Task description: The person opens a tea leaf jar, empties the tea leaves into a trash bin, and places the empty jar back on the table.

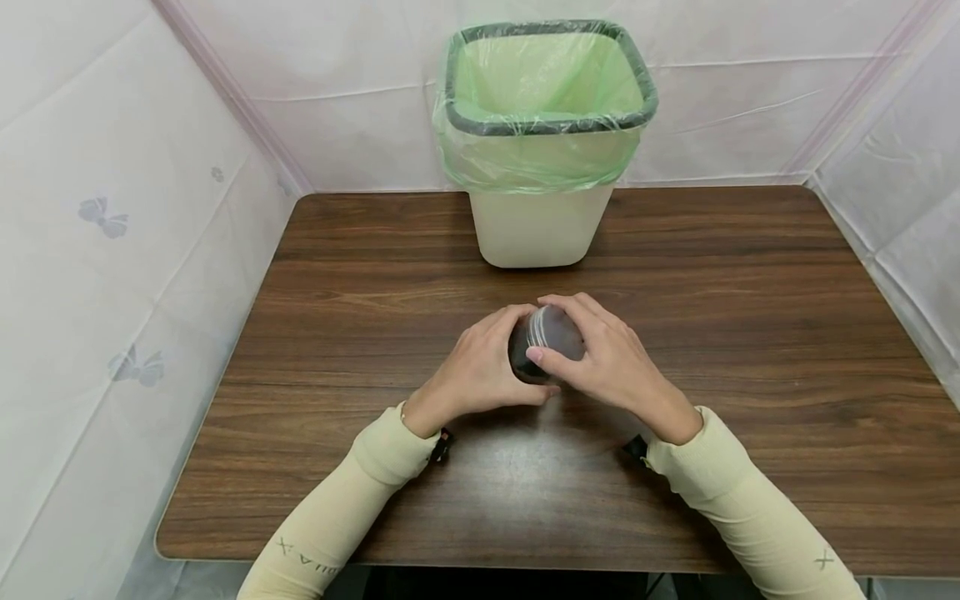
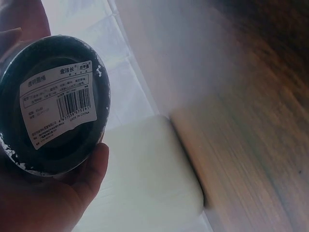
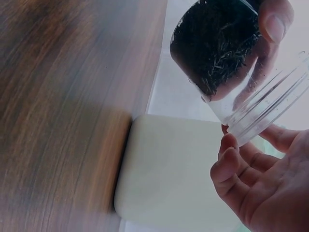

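Note:
A clear jar (image 3: 193,53) is held tilted above the table, with dark, thin shreds like dry tea leaves settled toward its base. Its ridged clear screw lid (image 3: 275,106) faces right. My left hand (image 1: 480,362) grips the jar's body, thumb on the near side and fingers around the far side. With thumb and fingers spread across the lid, my right hand (image 1: 618,358) grips it by its edge. A white barcode label (image 2: 43,104) on the jar's base shows in the left wrist view. Whether the lid is loose, I cannot tell.
A cream bin (image 1: 543,233) with a grey rim and a green plastic liner (image 1: 536,158) stands at the back of the wooden table (image 1: 322,358), beyond my hands. White sheeting (image 1: 337,133) hangs behind and along both sides.

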